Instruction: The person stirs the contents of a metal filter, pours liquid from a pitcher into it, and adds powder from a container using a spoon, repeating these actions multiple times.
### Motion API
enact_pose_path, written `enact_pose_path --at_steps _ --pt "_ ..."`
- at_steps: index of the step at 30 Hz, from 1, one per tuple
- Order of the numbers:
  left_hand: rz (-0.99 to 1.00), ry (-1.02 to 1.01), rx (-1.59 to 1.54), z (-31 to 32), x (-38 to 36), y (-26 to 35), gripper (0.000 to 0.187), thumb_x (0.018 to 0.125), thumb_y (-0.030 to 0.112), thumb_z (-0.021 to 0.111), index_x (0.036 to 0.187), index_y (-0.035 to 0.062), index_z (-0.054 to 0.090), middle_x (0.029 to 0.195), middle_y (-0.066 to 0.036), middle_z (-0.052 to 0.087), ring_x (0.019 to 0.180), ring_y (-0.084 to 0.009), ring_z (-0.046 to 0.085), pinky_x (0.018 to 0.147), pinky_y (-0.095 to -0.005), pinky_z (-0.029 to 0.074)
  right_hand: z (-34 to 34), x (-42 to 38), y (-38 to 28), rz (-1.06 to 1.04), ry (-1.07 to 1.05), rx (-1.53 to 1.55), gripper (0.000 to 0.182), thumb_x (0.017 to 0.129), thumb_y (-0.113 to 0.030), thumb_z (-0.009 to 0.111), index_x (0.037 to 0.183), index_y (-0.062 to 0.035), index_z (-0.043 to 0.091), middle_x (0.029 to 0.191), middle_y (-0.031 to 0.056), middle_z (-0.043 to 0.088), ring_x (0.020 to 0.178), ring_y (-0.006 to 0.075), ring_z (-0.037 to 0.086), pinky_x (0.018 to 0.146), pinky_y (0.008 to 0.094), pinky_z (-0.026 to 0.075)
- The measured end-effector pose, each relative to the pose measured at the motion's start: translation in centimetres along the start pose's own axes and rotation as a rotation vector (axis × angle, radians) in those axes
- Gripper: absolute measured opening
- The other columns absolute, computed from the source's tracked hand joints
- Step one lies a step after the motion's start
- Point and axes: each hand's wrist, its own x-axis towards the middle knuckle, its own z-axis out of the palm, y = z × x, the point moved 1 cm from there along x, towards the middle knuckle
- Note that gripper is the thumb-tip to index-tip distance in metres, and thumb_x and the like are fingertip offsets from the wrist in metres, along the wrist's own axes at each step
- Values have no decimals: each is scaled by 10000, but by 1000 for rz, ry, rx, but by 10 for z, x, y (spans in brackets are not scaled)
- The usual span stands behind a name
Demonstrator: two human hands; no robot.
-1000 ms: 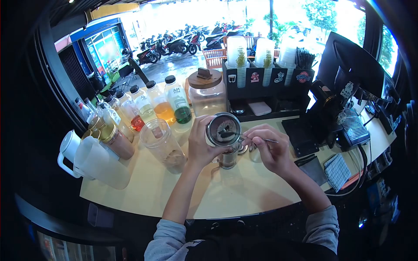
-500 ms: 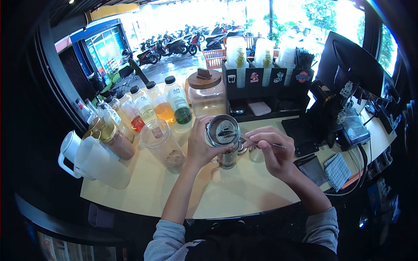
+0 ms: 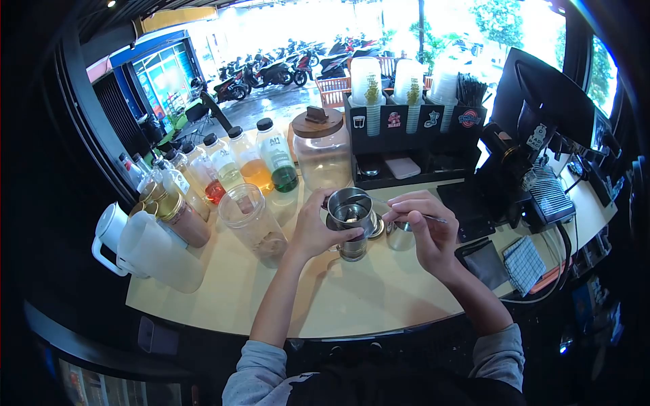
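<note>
The left hand (image 3: 314,229) curls its fingers around a round, silver metal cup (image 3: 350,210), held above a small clear glass (image 3: 353,253) on the pale yellow table (image 3: 338,308); the right hand (image 3: 433,238) pinches a thin silver metal spoon (image 3: 439,219) between its fingers, angled toward the cup. A tall, clear cylindrical jar (image 3: 250,227) stands near the left wrist

Cup's (image 3: 345,211) glossy mtl, jar lid's (image 3: 318,127) smooth wd, towel's (image 3: 523,268) cloth, pitcher's (image 3: 162,257) matt plas.
</note>
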Motion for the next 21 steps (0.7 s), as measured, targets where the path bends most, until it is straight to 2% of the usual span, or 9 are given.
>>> enact_pose_path --at_steps 3,6,12,14,15,17,18,19,21 --pt "-33 -18 -7 -1 1 0 803 519 359 907 1153 39 532 1093 -83 597 1068 -213 566 945 -350 437 2 -2 2 18 -6 25 160 939 -19 503 1037 25 621 1020 156 609 880 189 652 753 277 521" --pt "-40 -87 21 -4 2 1 826 530 367 892 1199 42 532 1136 -91 578 1031 -218 572 890 -331 473 4 -3 2 67 -2 61 166 939 -13 501 1049 26 620 1032 154 601 882 191 649 764 281 522" --pt "-41 -125 40 -3 0 -1 859 529 376 892 1224 47 509 1173 -102 560 1106 -234 547 959 -345 443 6 -6 13 90 17 102 173 951 -22 487 1054 37 613 1028 146 593 890 187 644 766 276 525" --pt "19 -62 24 2 -4 -8 984 530 384 892 1325 66 407 1250 -117 504 1175 -252 501 1009 -357 406 3 -6 11 101 30 107 184 960 -41 475 1055 44 608 1026 144 595 878 184 646 757 273 526" --pt "18 -61 23 3 -7 -11 984 530 384 892 1325 66 407 1250 -117 504 1175 -252 501 1009 -357 406 -1 -6 10 111 46 111 199 970 -59 463 1057 52 604 1024 143 597 866 182 648 748 270 527" --pt "47 -2 -2 4 -14 -17 1086 553 391 883 1405 85 284 1322 -129 438 1218 -277 458 1041 -396 372 -10 -7 3 95 98 74 214 976 -79 456 1058 56 602 1022 145 602 847 180 650 740 269 527" --pt "46 -6 -3 4 -18 -21 1086 553 391 883 1405 85 284 1322 -129 438 1218 -277 458 1041 -396 372 -17 -7 -1 79 152 38 232 983 -99 449 1059 61 599 1020 148 606 828 179 653 733 268 527" --pt "45 14 -56 4 -22 -27 1080 578 391 869 1418 88 260 1337 -132 425 1224 -279 453 1042 -408 365 -27 -8 -5 -7 145 -129 272 992 -147 443 1079 60 596 991 150 622 764 161 640 692 258 517" --pt "35 33 -113 3 -34 -35 1075 604 390 856 1430 91 237 1352 -134 411 1229 -281 447 1044 -420 357 -43 -18 -5 -44 170 -173 286 995 -161 440 1083 59 599 966 146 630 740 155 626 673 255 508"
